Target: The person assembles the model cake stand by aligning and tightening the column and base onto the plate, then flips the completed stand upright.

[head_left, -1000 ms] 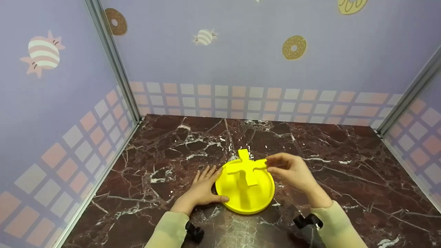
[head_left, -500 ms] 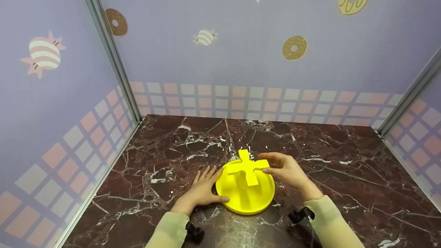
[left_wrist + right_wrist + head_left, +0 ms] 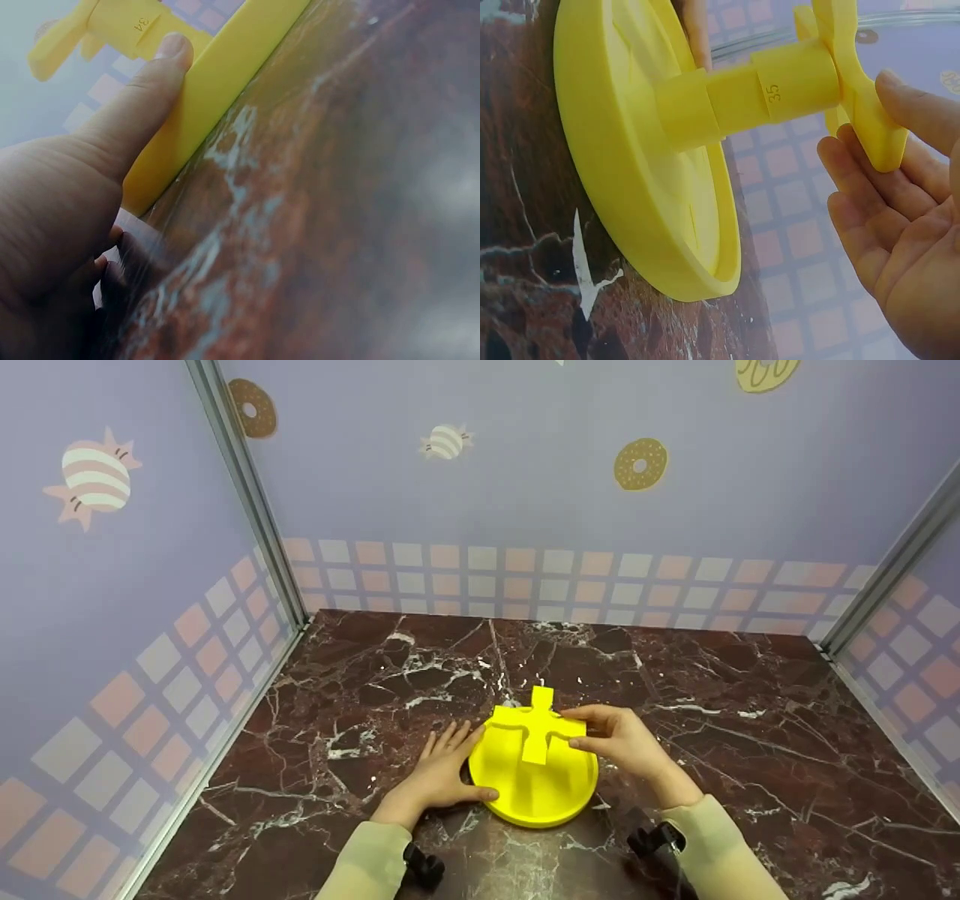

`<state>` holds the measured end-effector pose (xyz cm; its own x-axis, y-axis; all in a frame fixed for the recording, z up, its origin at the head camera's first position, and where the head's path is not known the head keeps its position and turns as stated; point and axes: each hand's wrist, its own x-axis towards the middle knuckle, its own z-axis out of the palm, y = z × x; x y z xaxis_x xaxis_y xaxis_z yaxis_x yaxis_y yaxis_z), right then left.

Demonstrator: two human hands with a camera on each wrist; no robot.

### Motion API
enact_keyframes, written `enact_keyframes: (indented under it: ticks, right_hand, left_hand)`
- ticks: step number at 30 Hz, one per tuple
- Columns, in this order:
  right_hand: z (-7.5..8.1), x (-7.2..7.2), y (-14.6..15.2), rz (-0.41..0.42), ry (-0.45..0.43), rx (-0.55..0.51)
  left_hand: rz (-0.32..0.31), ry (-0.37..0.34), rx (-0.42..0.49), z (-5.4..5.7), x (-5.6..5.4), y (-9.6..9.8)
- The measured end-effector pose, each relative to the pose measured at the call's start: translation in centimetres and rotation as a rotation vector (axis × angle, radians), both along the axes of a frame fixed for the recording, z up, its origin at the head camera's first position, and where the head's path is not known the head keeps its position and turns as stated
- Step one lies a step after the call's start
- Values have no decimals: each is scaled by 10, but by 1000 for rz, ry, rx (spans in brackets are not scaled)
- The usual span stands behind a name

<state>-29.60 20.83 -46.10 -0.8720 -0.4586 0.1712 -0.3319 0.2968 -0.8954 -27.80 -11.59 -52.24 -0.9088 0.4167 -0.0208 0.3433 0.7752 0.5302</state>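
On the marble-patterned tabletop stands a yellow round base (image 3: pixel 495 765) with a raised rim. From its middle rises a stepped yellow post (image 3: pixel 739 97), marked 35 in the right wrist view. A yellow four-armed cross handle (image 3: pixel 538 726) tops the post. My right hand (image 3: pixel 626 741) pinches the cross's right arm, with the thumb on its near side and fingers on the far side. At the left, my left hand (image 3: pixel 442 772) rests against the base with spread, straight fingers. Its thumb (image 3: pixel 146 94) lies on the rim.
Purple wall panels (image 3: pixel 525 495) with a pink and white tile pattern enclose the dark red marbled tabletop (image 3: pixel 360 675) at the back and both sides. Metal corner posts (image 3: pixel 247 495) stand where the panels meet.
My right hand has shifted left and taken hold of the cross's right arm. The cross has turned a little clockwise as seen from above. My left hand and the base have stayed in place.
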Motion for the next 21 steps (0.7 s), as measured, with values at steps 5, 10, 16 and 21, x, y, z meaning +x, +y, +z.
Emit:
enact_keyframes:
  ticks: [5, 10, 16, 21]
  right_hand:
    - [0, 4, 1, 41, 13, 2]
    - [0, 10, 2, 53, 34, 23]
    - [-1, 18, -2, 27, 46, 29]
    - [-2, 25, -9, -12, 83, 27]
  left_hand:
    - [-3, 6, 3, -1, 0, -1]
    - [-7, 13, -1, -1, 0, -1]
    - [-1, 7, -5, -2, 0, -1]
    - [0, 3, -7, -2, -1, -1]
